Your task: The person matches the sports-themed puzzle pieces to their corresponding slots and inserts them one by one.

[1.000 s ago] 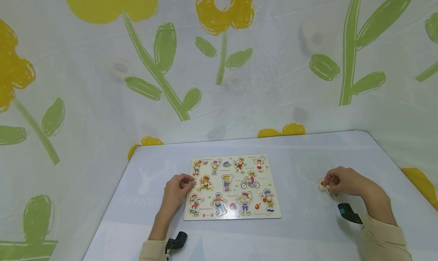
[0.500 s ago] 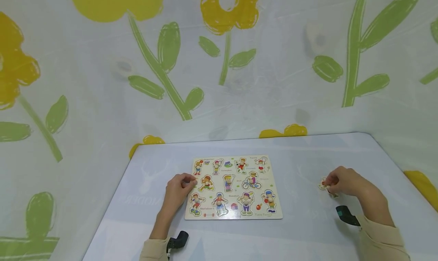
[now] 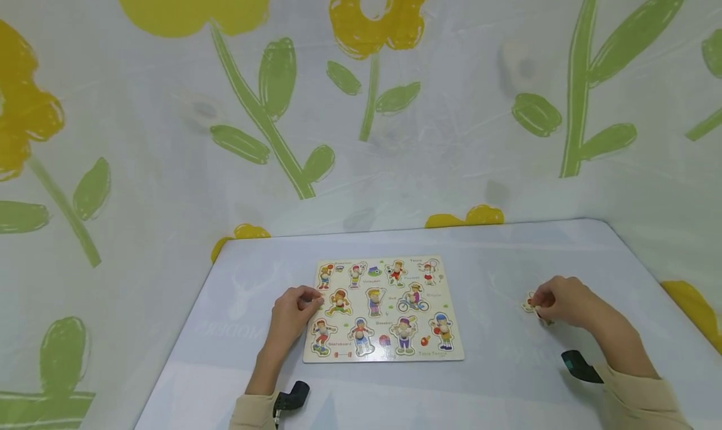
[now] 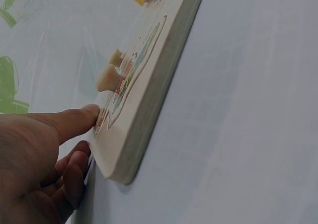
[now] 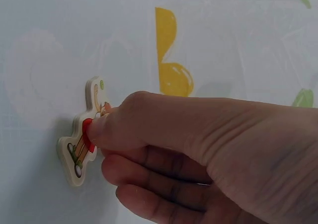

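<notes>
A wooden peg puzzle board [image 3: 395, 308] with cartoon sports figures lies on the table, in the middle of the head view. My left hand [image 3: 293, 312] pinches its left edge, with the thumb on top and the fingers at the side. The left wrist view shows the board's thick edge [image 4: 161, 82] and round wooden knobs [image 4: 109, 78]. To the right, my right hand [image 3: 571, 301] pinches a puzzle piece [image 3: 528, 303] low over the table. In the right wrist view this piece [image 5: 79, 147] shows a red-clad figure and small wheels; the fingers hide part of it.
The white table [image 3: 496, 380] stands against a hanging sheet [image 3: 440, 160] printed with yellow flowers and green leaves. Each wrist wears a black camera, the left one [image 3: 292, 396] near the table's front and the right one [image 3: 581, 366] beside the sleeve.
My right wrist has turned a little, and its fingertips with the puzzle piece have shifted slightly left. The left hand and the puzzle board keep their places.
</notes>
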A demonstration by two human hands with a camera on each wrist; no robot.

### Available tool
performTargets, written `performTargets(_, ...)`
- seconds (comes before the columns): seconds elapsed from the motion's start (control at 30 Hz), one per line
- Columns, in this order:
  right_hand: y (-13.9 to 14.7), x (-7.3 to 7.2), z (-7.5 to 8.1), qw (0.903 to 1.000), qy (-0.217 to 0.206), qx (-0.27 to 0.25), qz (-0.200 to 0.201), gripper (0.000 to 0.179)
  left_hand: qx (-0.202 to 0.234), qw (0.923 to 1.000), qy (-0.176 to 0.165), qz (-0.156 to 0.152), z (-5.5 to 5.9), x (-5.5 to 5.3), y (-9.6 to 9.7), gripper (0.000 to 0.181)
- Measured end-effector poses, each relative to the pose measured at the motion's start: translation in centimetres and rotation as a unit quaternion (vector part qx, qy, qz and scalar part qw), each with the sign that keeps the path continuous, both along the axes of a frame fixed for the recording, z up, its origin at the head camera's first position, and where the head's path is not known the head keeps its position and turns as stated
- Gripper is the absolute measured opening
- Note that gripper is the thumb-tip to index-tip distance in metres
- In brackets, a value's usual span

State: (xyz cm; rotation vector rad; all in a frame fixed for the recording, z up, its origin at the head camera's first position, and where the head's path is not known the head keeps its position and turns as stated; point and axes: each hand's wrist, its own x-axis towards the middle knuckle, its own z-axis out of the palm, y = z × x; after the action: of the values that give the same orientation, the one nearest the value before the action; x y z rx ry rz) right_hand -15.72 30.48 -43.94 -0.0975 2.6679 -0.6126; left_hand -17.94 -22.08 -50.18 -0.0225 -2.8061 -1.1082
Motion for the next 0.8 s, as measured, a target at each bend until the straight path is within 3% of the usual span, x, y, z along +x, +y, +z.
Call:
performTargets(0.43,-0.1,0.5,-1.1,0.9995,0.028,-0.002,-0.011,0.012,0.002,0.9999,-0.01,0.004,0.3,0.0,0.0,0.014)
performTargets(0.8,-1.0,0.5,-1.6,0.9973,0.071,-0.005,0.017,0.013,0.004,1.0,-0.006,0.004,0.0,-0.1,0.0,0.014)
